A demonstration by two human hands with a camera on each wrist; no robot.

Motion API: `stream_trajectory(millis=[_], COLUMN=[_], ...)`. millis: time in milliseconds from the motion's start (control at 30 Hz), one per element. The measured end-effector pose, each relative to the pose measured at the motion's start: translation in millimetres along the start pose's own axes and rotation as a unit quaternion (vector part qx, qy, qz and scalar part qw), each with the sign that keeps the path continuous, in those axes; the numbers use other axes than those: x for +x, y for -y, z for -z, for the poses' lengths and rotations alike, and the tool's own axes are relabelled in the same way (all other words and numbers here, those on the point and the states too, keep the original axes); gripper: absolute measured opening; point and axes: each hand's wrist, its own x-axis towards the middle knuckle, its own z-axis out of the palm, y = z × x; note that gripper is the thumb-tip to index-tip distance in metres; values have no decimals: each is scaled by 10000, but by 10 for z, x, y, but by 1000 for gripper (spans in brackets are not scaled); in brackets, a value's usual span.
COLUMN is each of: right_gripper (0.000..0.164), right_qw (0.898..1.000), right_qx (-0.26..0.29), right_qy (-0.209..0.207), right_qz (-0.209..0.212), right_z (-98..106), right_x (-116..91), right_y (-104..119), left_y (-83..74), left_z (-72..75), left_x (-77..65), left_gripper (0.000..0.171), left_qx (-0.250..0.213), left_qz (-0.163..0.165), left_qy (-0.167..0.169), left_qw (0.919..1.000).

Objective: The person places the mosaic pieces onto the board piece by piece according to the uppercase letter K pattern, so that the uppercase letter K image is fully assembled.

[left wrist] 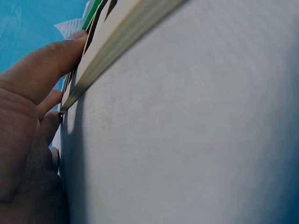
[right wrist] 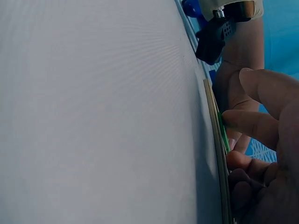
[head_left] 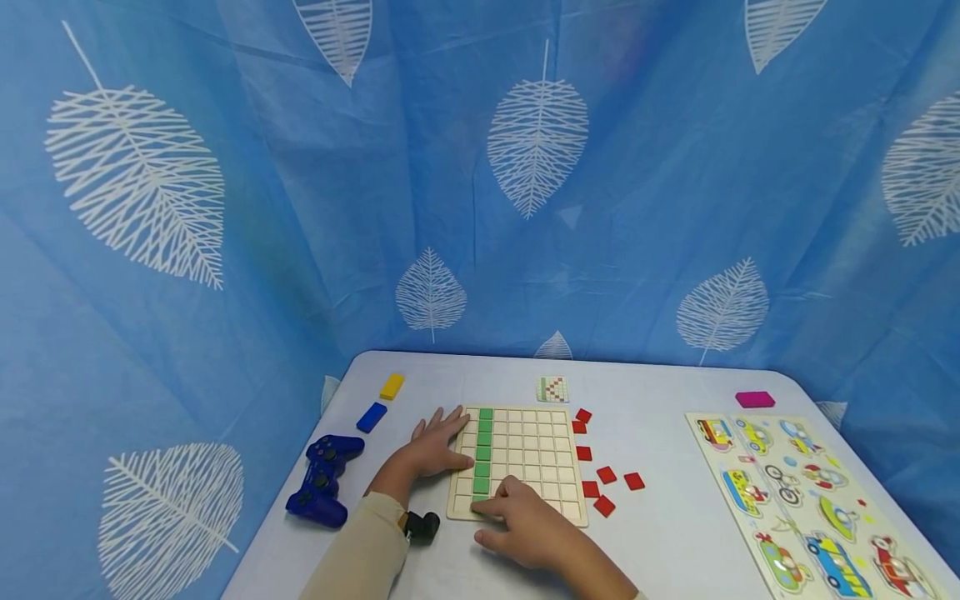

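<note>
A square wooden grid board (head_left: 532, 443) lies on the table, with several green tiles (head_left: 483, 442) in one column near its left side. My left hand (head_left: 429, 448) rests at the board's left edge, fingers spread and thumb over the top face. In the left wrist view that thumb (left wrist: 56, 58) touches the board just above its side. My right hand (head_left: 525, 525) reaches over the near edge. Its index finger presses on the nearest green tile (right wrist: 223, 130), the thumb held apart and the other fingers curled loosely. Several red tiles (head_left: 606, 475) lie scattered right of the board.
Behind the board lies a small pattern card (head_left: 552, 389). A blue game controller (head_left: 322, 483), a blue block (head_left: 371, 417) and a yellow block (head_left: 392, 386) sit at left. On the right are a picture puzzle board (head_left: 715, 467) and a pink block (head_left: 754, 400).
</note>
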Motion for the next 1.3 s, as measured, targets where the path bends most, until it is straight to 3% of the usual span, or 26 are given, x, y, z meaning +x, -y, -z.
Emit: stream_trajectory(millis=[133,267,433,633,733,833,1067,1300], right_gripper=[43,44,35,31,34,35,38,42], right_qw=[10000,9984,9891,9611,9453,9359,9275,9186], right_qx=[63,488,583,742,1078,1140,1154,1185], right_qy=[13,-120,-1100,-2027,-2133,-2084,-2026,-2083], right_qz=[-56,-251,-784,-1725,-2221,-2603,-2922,-3143], right_z=[0,79,374,807,968,1060,1059,1034], right_x=[-17,-19,39,106,126,151,226,314], right_y=[-26,-102,-339,-808,-1053,-1259,-1597,-1641], left_y=[-9,-14,2,12,15,23,23,1], left_z=[-3,-16,-33,-36,-43,-52,-66,-46], left_x=[2,-2,-1,2,2,3,-9,-14], left_gripper=[93,93,93,93,94,94,93,93], left_qx=[-35,-64,-161,-186,-181,-157,-236,-272], left_qz=[51,101,96,105,63,30,44,35], left_qy=[1,-1,-52,-79,-92,-101,-70,-57], left_qw=[10000,9999,9998,9997,9998,9998,9997,9996])
